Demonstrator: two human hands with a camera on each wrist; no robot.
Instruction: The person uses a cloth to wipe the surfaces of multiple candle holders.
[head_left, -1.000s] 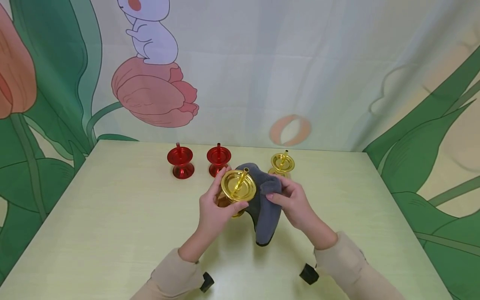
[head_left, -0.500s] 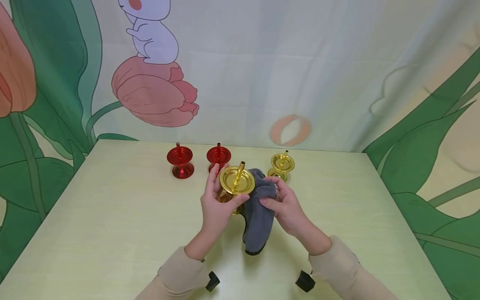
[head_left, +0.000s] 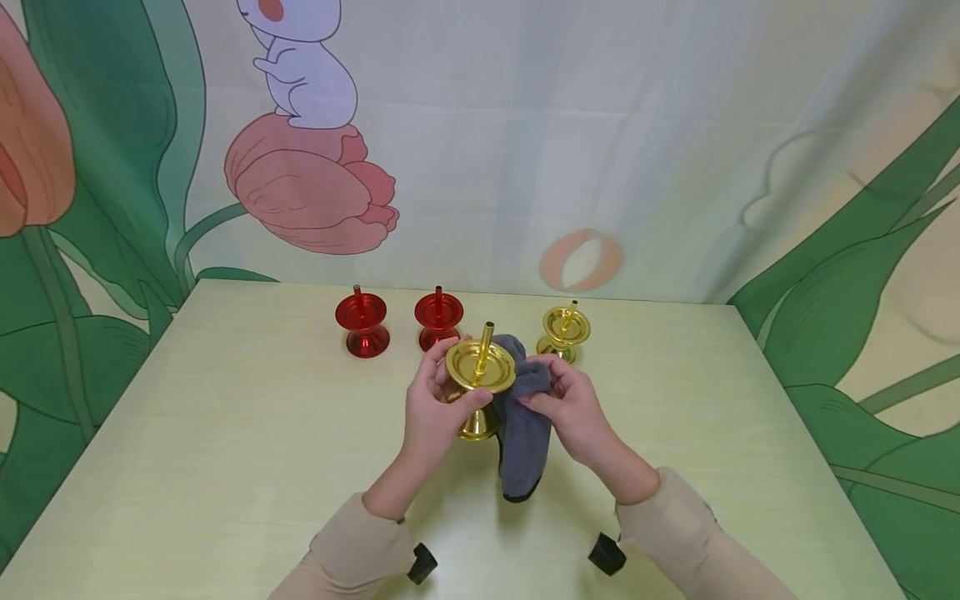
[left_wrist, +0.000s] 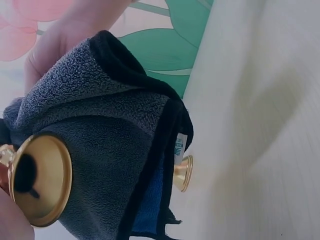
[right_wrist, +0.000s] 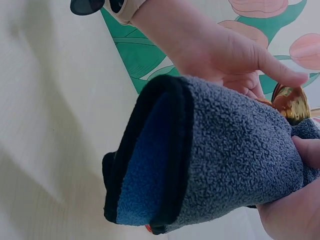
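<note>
My left hand (head_left: 435, 412) grips a gold candle holder (head_left: 467, 367) above the table, its dish and spike facing up. Its flared base (left_wrist: 56, 175) shows in the left wrist view. The right hand (head_left: 577, 408) pinches a folded grey towel (head_left: 525, 450) with dark edging against the holder's right side. One end of the towel hangs down between the hands, and its blue underside (right_wrist: 145, 160) shows in the right wrist view. Part of the holder's stem is hidden behind the left fingers and the towel.
Two red candle holders (head_left: 362, 315) stand in a row at the back left of the pale table (head_left: 262, 433). Behind the right hand stands another gold candle holder (head_left: 564, 327). A printed curtain (head_left: 480, 167) hangs along the table's back edge.
The held gold holder has tipped more upright, showing its base. The right hand has moved slightly left with the towel, whose hanging end dropped, then rose a little. The standing holders stayed put.
</note>
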